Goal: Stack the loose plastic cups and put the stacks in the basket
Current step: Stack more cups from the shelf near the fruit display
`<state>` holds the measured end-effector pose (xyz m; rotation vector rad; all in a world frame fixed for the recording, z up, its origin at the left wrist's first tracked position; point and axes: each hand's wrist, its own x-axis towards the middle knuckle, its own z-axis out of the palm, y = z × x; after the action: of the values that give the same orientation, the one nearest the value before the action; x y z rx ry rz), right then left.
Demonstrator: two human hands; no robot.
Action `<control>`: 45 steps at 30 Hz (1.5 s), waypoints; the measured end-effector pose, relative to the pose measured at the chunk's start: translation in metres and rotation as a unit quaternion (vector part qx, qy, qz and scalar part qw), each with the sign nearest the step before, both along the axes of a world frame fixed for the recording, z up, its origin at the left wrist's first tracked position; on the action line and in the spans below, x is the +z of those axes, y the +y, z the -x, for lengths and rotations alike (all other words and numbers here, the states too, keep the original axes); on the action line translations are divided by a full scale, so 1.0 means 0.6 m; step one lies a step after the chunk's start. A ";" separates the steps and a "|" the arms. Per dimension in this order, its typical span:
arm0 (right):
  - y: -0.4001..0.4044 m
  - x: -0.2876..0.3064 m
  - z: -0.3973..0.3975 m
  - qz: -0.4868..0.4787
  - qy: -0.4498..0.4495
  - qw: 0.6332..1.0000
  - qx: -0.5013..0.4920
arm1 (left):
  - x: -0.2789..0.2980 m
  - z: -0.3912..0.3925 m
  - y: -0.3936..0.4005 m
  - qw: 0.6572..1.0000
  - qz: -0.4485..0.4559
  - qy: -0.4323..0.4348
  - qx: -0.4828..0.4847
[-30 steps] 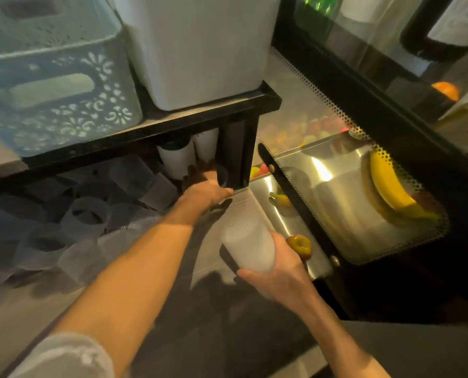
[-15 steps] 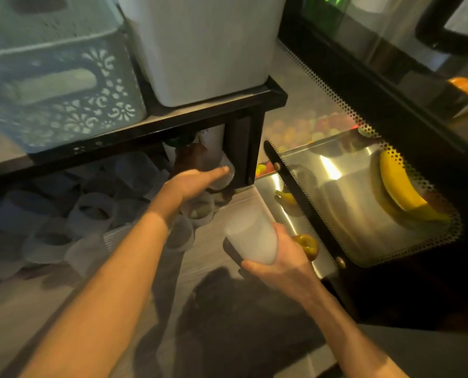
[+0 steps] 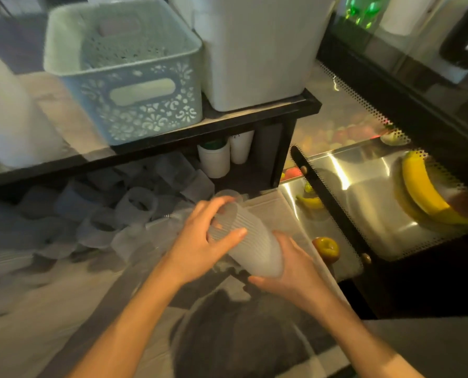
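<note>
Dim light falls on a pale surface (image 3: 36, 309) strewn with loose translucent plastic cups (image 3: 134, 208) under a black shelf (image 3: 254, 118). On that shelf sits a pale blue basket (image 3: 129, 77) with lacy cut-outs. Both forearms reach forward: the right hand (image 3: 290, 271) cups the base of a ribbed, frosted cup stack (image 3: 249, 241), tilted leftward, while the left hand (image 3: 203, 241) grips its rim, thumb and fingers curled round it. No writing is legible.

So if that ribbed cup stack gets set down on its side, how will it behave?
The ribbed cup stack is tapered and round, so it would probably roll in a curve. Thin translucent walls suggest it is light and may flex under a squeeze. Both the left hand and right hand steady it.
</note>
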<state>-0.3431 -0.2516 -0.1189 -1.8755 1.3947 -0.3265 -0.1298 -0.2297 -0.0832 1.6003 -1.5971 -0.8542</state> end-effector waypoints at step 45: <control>-0.003 -0.038 0.019 -0.011 -0.014 1.000 0.004 | -0.045 0.008 -0.003 0.983 0.018 0.114 0.141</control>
<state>-0.3546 -0.2534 -0.1418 -1.8521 1.3655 -0.3315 -0.1347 -0.2314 -0.1100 1.5924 -1.1865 -0.8177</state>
